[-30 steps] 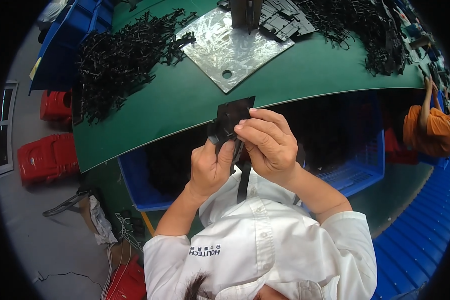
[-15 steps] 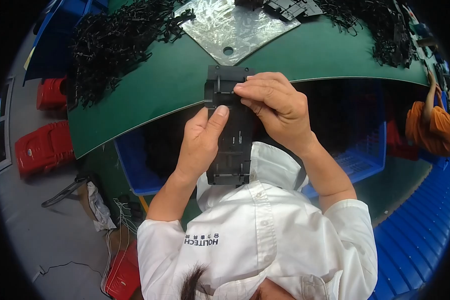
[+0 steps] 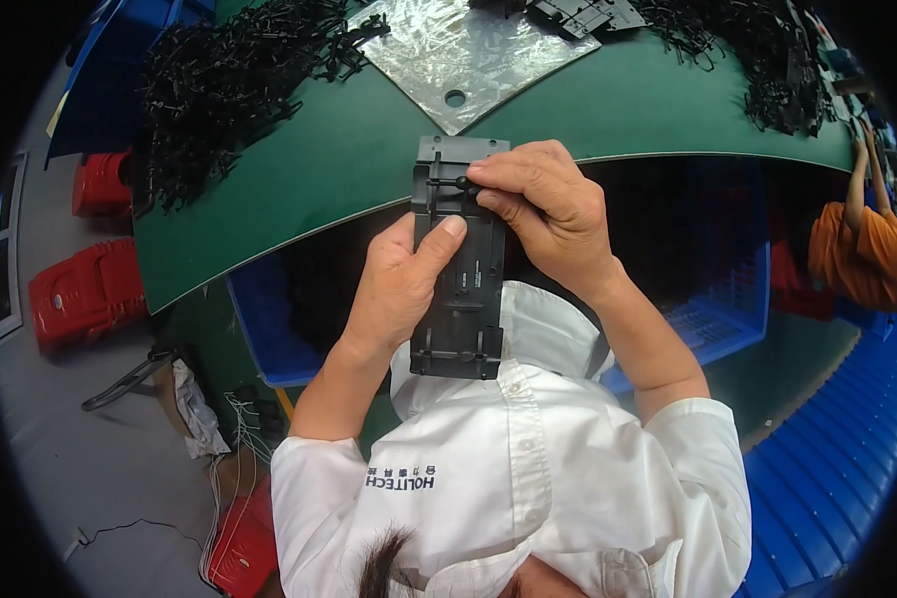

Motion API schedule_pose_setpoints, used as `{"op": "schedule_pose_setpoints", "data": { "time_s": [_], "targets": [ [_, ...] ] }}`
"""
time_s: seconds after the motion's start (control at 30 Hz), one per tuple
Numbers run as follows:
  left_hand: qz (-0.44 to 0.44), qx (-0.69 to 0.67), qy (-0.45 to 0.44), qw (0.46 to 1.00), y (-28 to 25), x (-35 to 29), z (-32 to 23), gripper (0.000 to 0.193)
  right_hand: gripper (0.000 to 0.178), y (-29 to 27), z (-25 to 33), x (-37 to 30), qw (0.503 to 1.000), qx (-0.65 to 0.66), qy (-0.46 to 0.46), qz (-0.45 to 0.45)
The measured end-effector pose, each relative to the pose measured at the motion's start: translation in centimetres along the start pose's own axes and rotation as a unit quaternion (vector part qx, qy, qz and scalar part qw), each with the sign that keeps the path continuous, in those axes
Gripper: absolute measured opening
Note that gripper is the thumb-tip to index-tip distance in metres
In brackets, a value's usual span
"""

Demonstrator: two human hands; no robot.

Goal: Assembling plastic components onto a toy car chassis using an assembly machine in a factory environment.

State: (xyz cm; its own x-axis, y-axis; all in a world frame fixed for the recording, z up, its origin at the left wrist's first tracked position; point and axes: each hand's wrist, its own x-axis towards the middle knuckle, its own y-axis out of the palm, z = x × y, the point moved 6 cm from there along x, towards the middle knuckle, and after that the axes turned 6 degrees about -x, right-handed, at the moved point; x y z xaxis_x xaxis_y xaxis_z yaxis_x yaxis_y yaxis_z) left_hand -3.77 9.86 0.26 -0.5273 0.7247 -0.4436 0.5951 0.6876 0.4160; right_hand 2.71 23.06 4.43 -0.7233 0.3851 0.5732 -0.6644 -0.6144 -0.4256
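A long black moulded plastic panel (image 3: 461, 324) with raised ribs is held upright in front of my white shirt, its top end near the table edge. My left hand (image 3: 393, 284) grips its left side, the thumb pressed on the face and the other fingers hidden behind. Close to the panel's upper end, my right hand (image 3: 558, 219) pinches a small thin black plastic piece (image 3: 459, 183) between thumb and fingertips. That piece lies across the panel's ribs; whether it is joined to the panel, I cannot tell.
Beyond the panel is a green table (image 3: 369, 149) bearing a scratched metal plate (image 3: 478, 60) with a hole. Tangled black plastic scraps (image 3: 219, 90) heap at its left. Blue crates (image 3: 269, 334) stand below, red stools (image 3: 90, 294) left. Someone in orange (image 3: 857, 249) works at right.
The panel has tilted so its face catches more light, and its near end sits slightly lower. My right hand has shifted slightly left, still pinching at the panel's upper end.
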Motion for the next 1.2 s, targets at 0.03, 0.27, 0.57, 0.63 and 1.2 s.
{"op": "schedule_pose_setpoints", "data": {
  "time_s": [0.03,0.27,0.57,0.63,1.2],
  "targets": [
    [0.002,0.005,0.003,1.000,0.0,0.0,0.0,0.020,0.021,0.0,0.1,-0.1,1.000,-0.005,-0.009,0.000],
    [0.002,0.006,-0.005,1.000,-0.2,0.0,0.2,0.021,0.018,-0.1,-0.2,0.0,0.998,0.023,-0.001,0.055],
    [-0.001,0.014,-0.009,1.000,-0.4,0.1,0.3,0.021,0.017,0.3,-0.2,0.2,0.997,-0.004,-0.022,0.080],
    [-0.003,0.044,-0.003,0.999,-0.4,0.1,0.1,0.020,0.017,0.4,-0.3,0.2,0.996,-0.010,-0.031,0.079],
    [-0.029,0.236,0.218,0.947,-0.1,-1.1,-1.5,0.019,0.030,0.1,0.3,-1.4,0.998,0.020,0.062,-0.026]
  ]
}}
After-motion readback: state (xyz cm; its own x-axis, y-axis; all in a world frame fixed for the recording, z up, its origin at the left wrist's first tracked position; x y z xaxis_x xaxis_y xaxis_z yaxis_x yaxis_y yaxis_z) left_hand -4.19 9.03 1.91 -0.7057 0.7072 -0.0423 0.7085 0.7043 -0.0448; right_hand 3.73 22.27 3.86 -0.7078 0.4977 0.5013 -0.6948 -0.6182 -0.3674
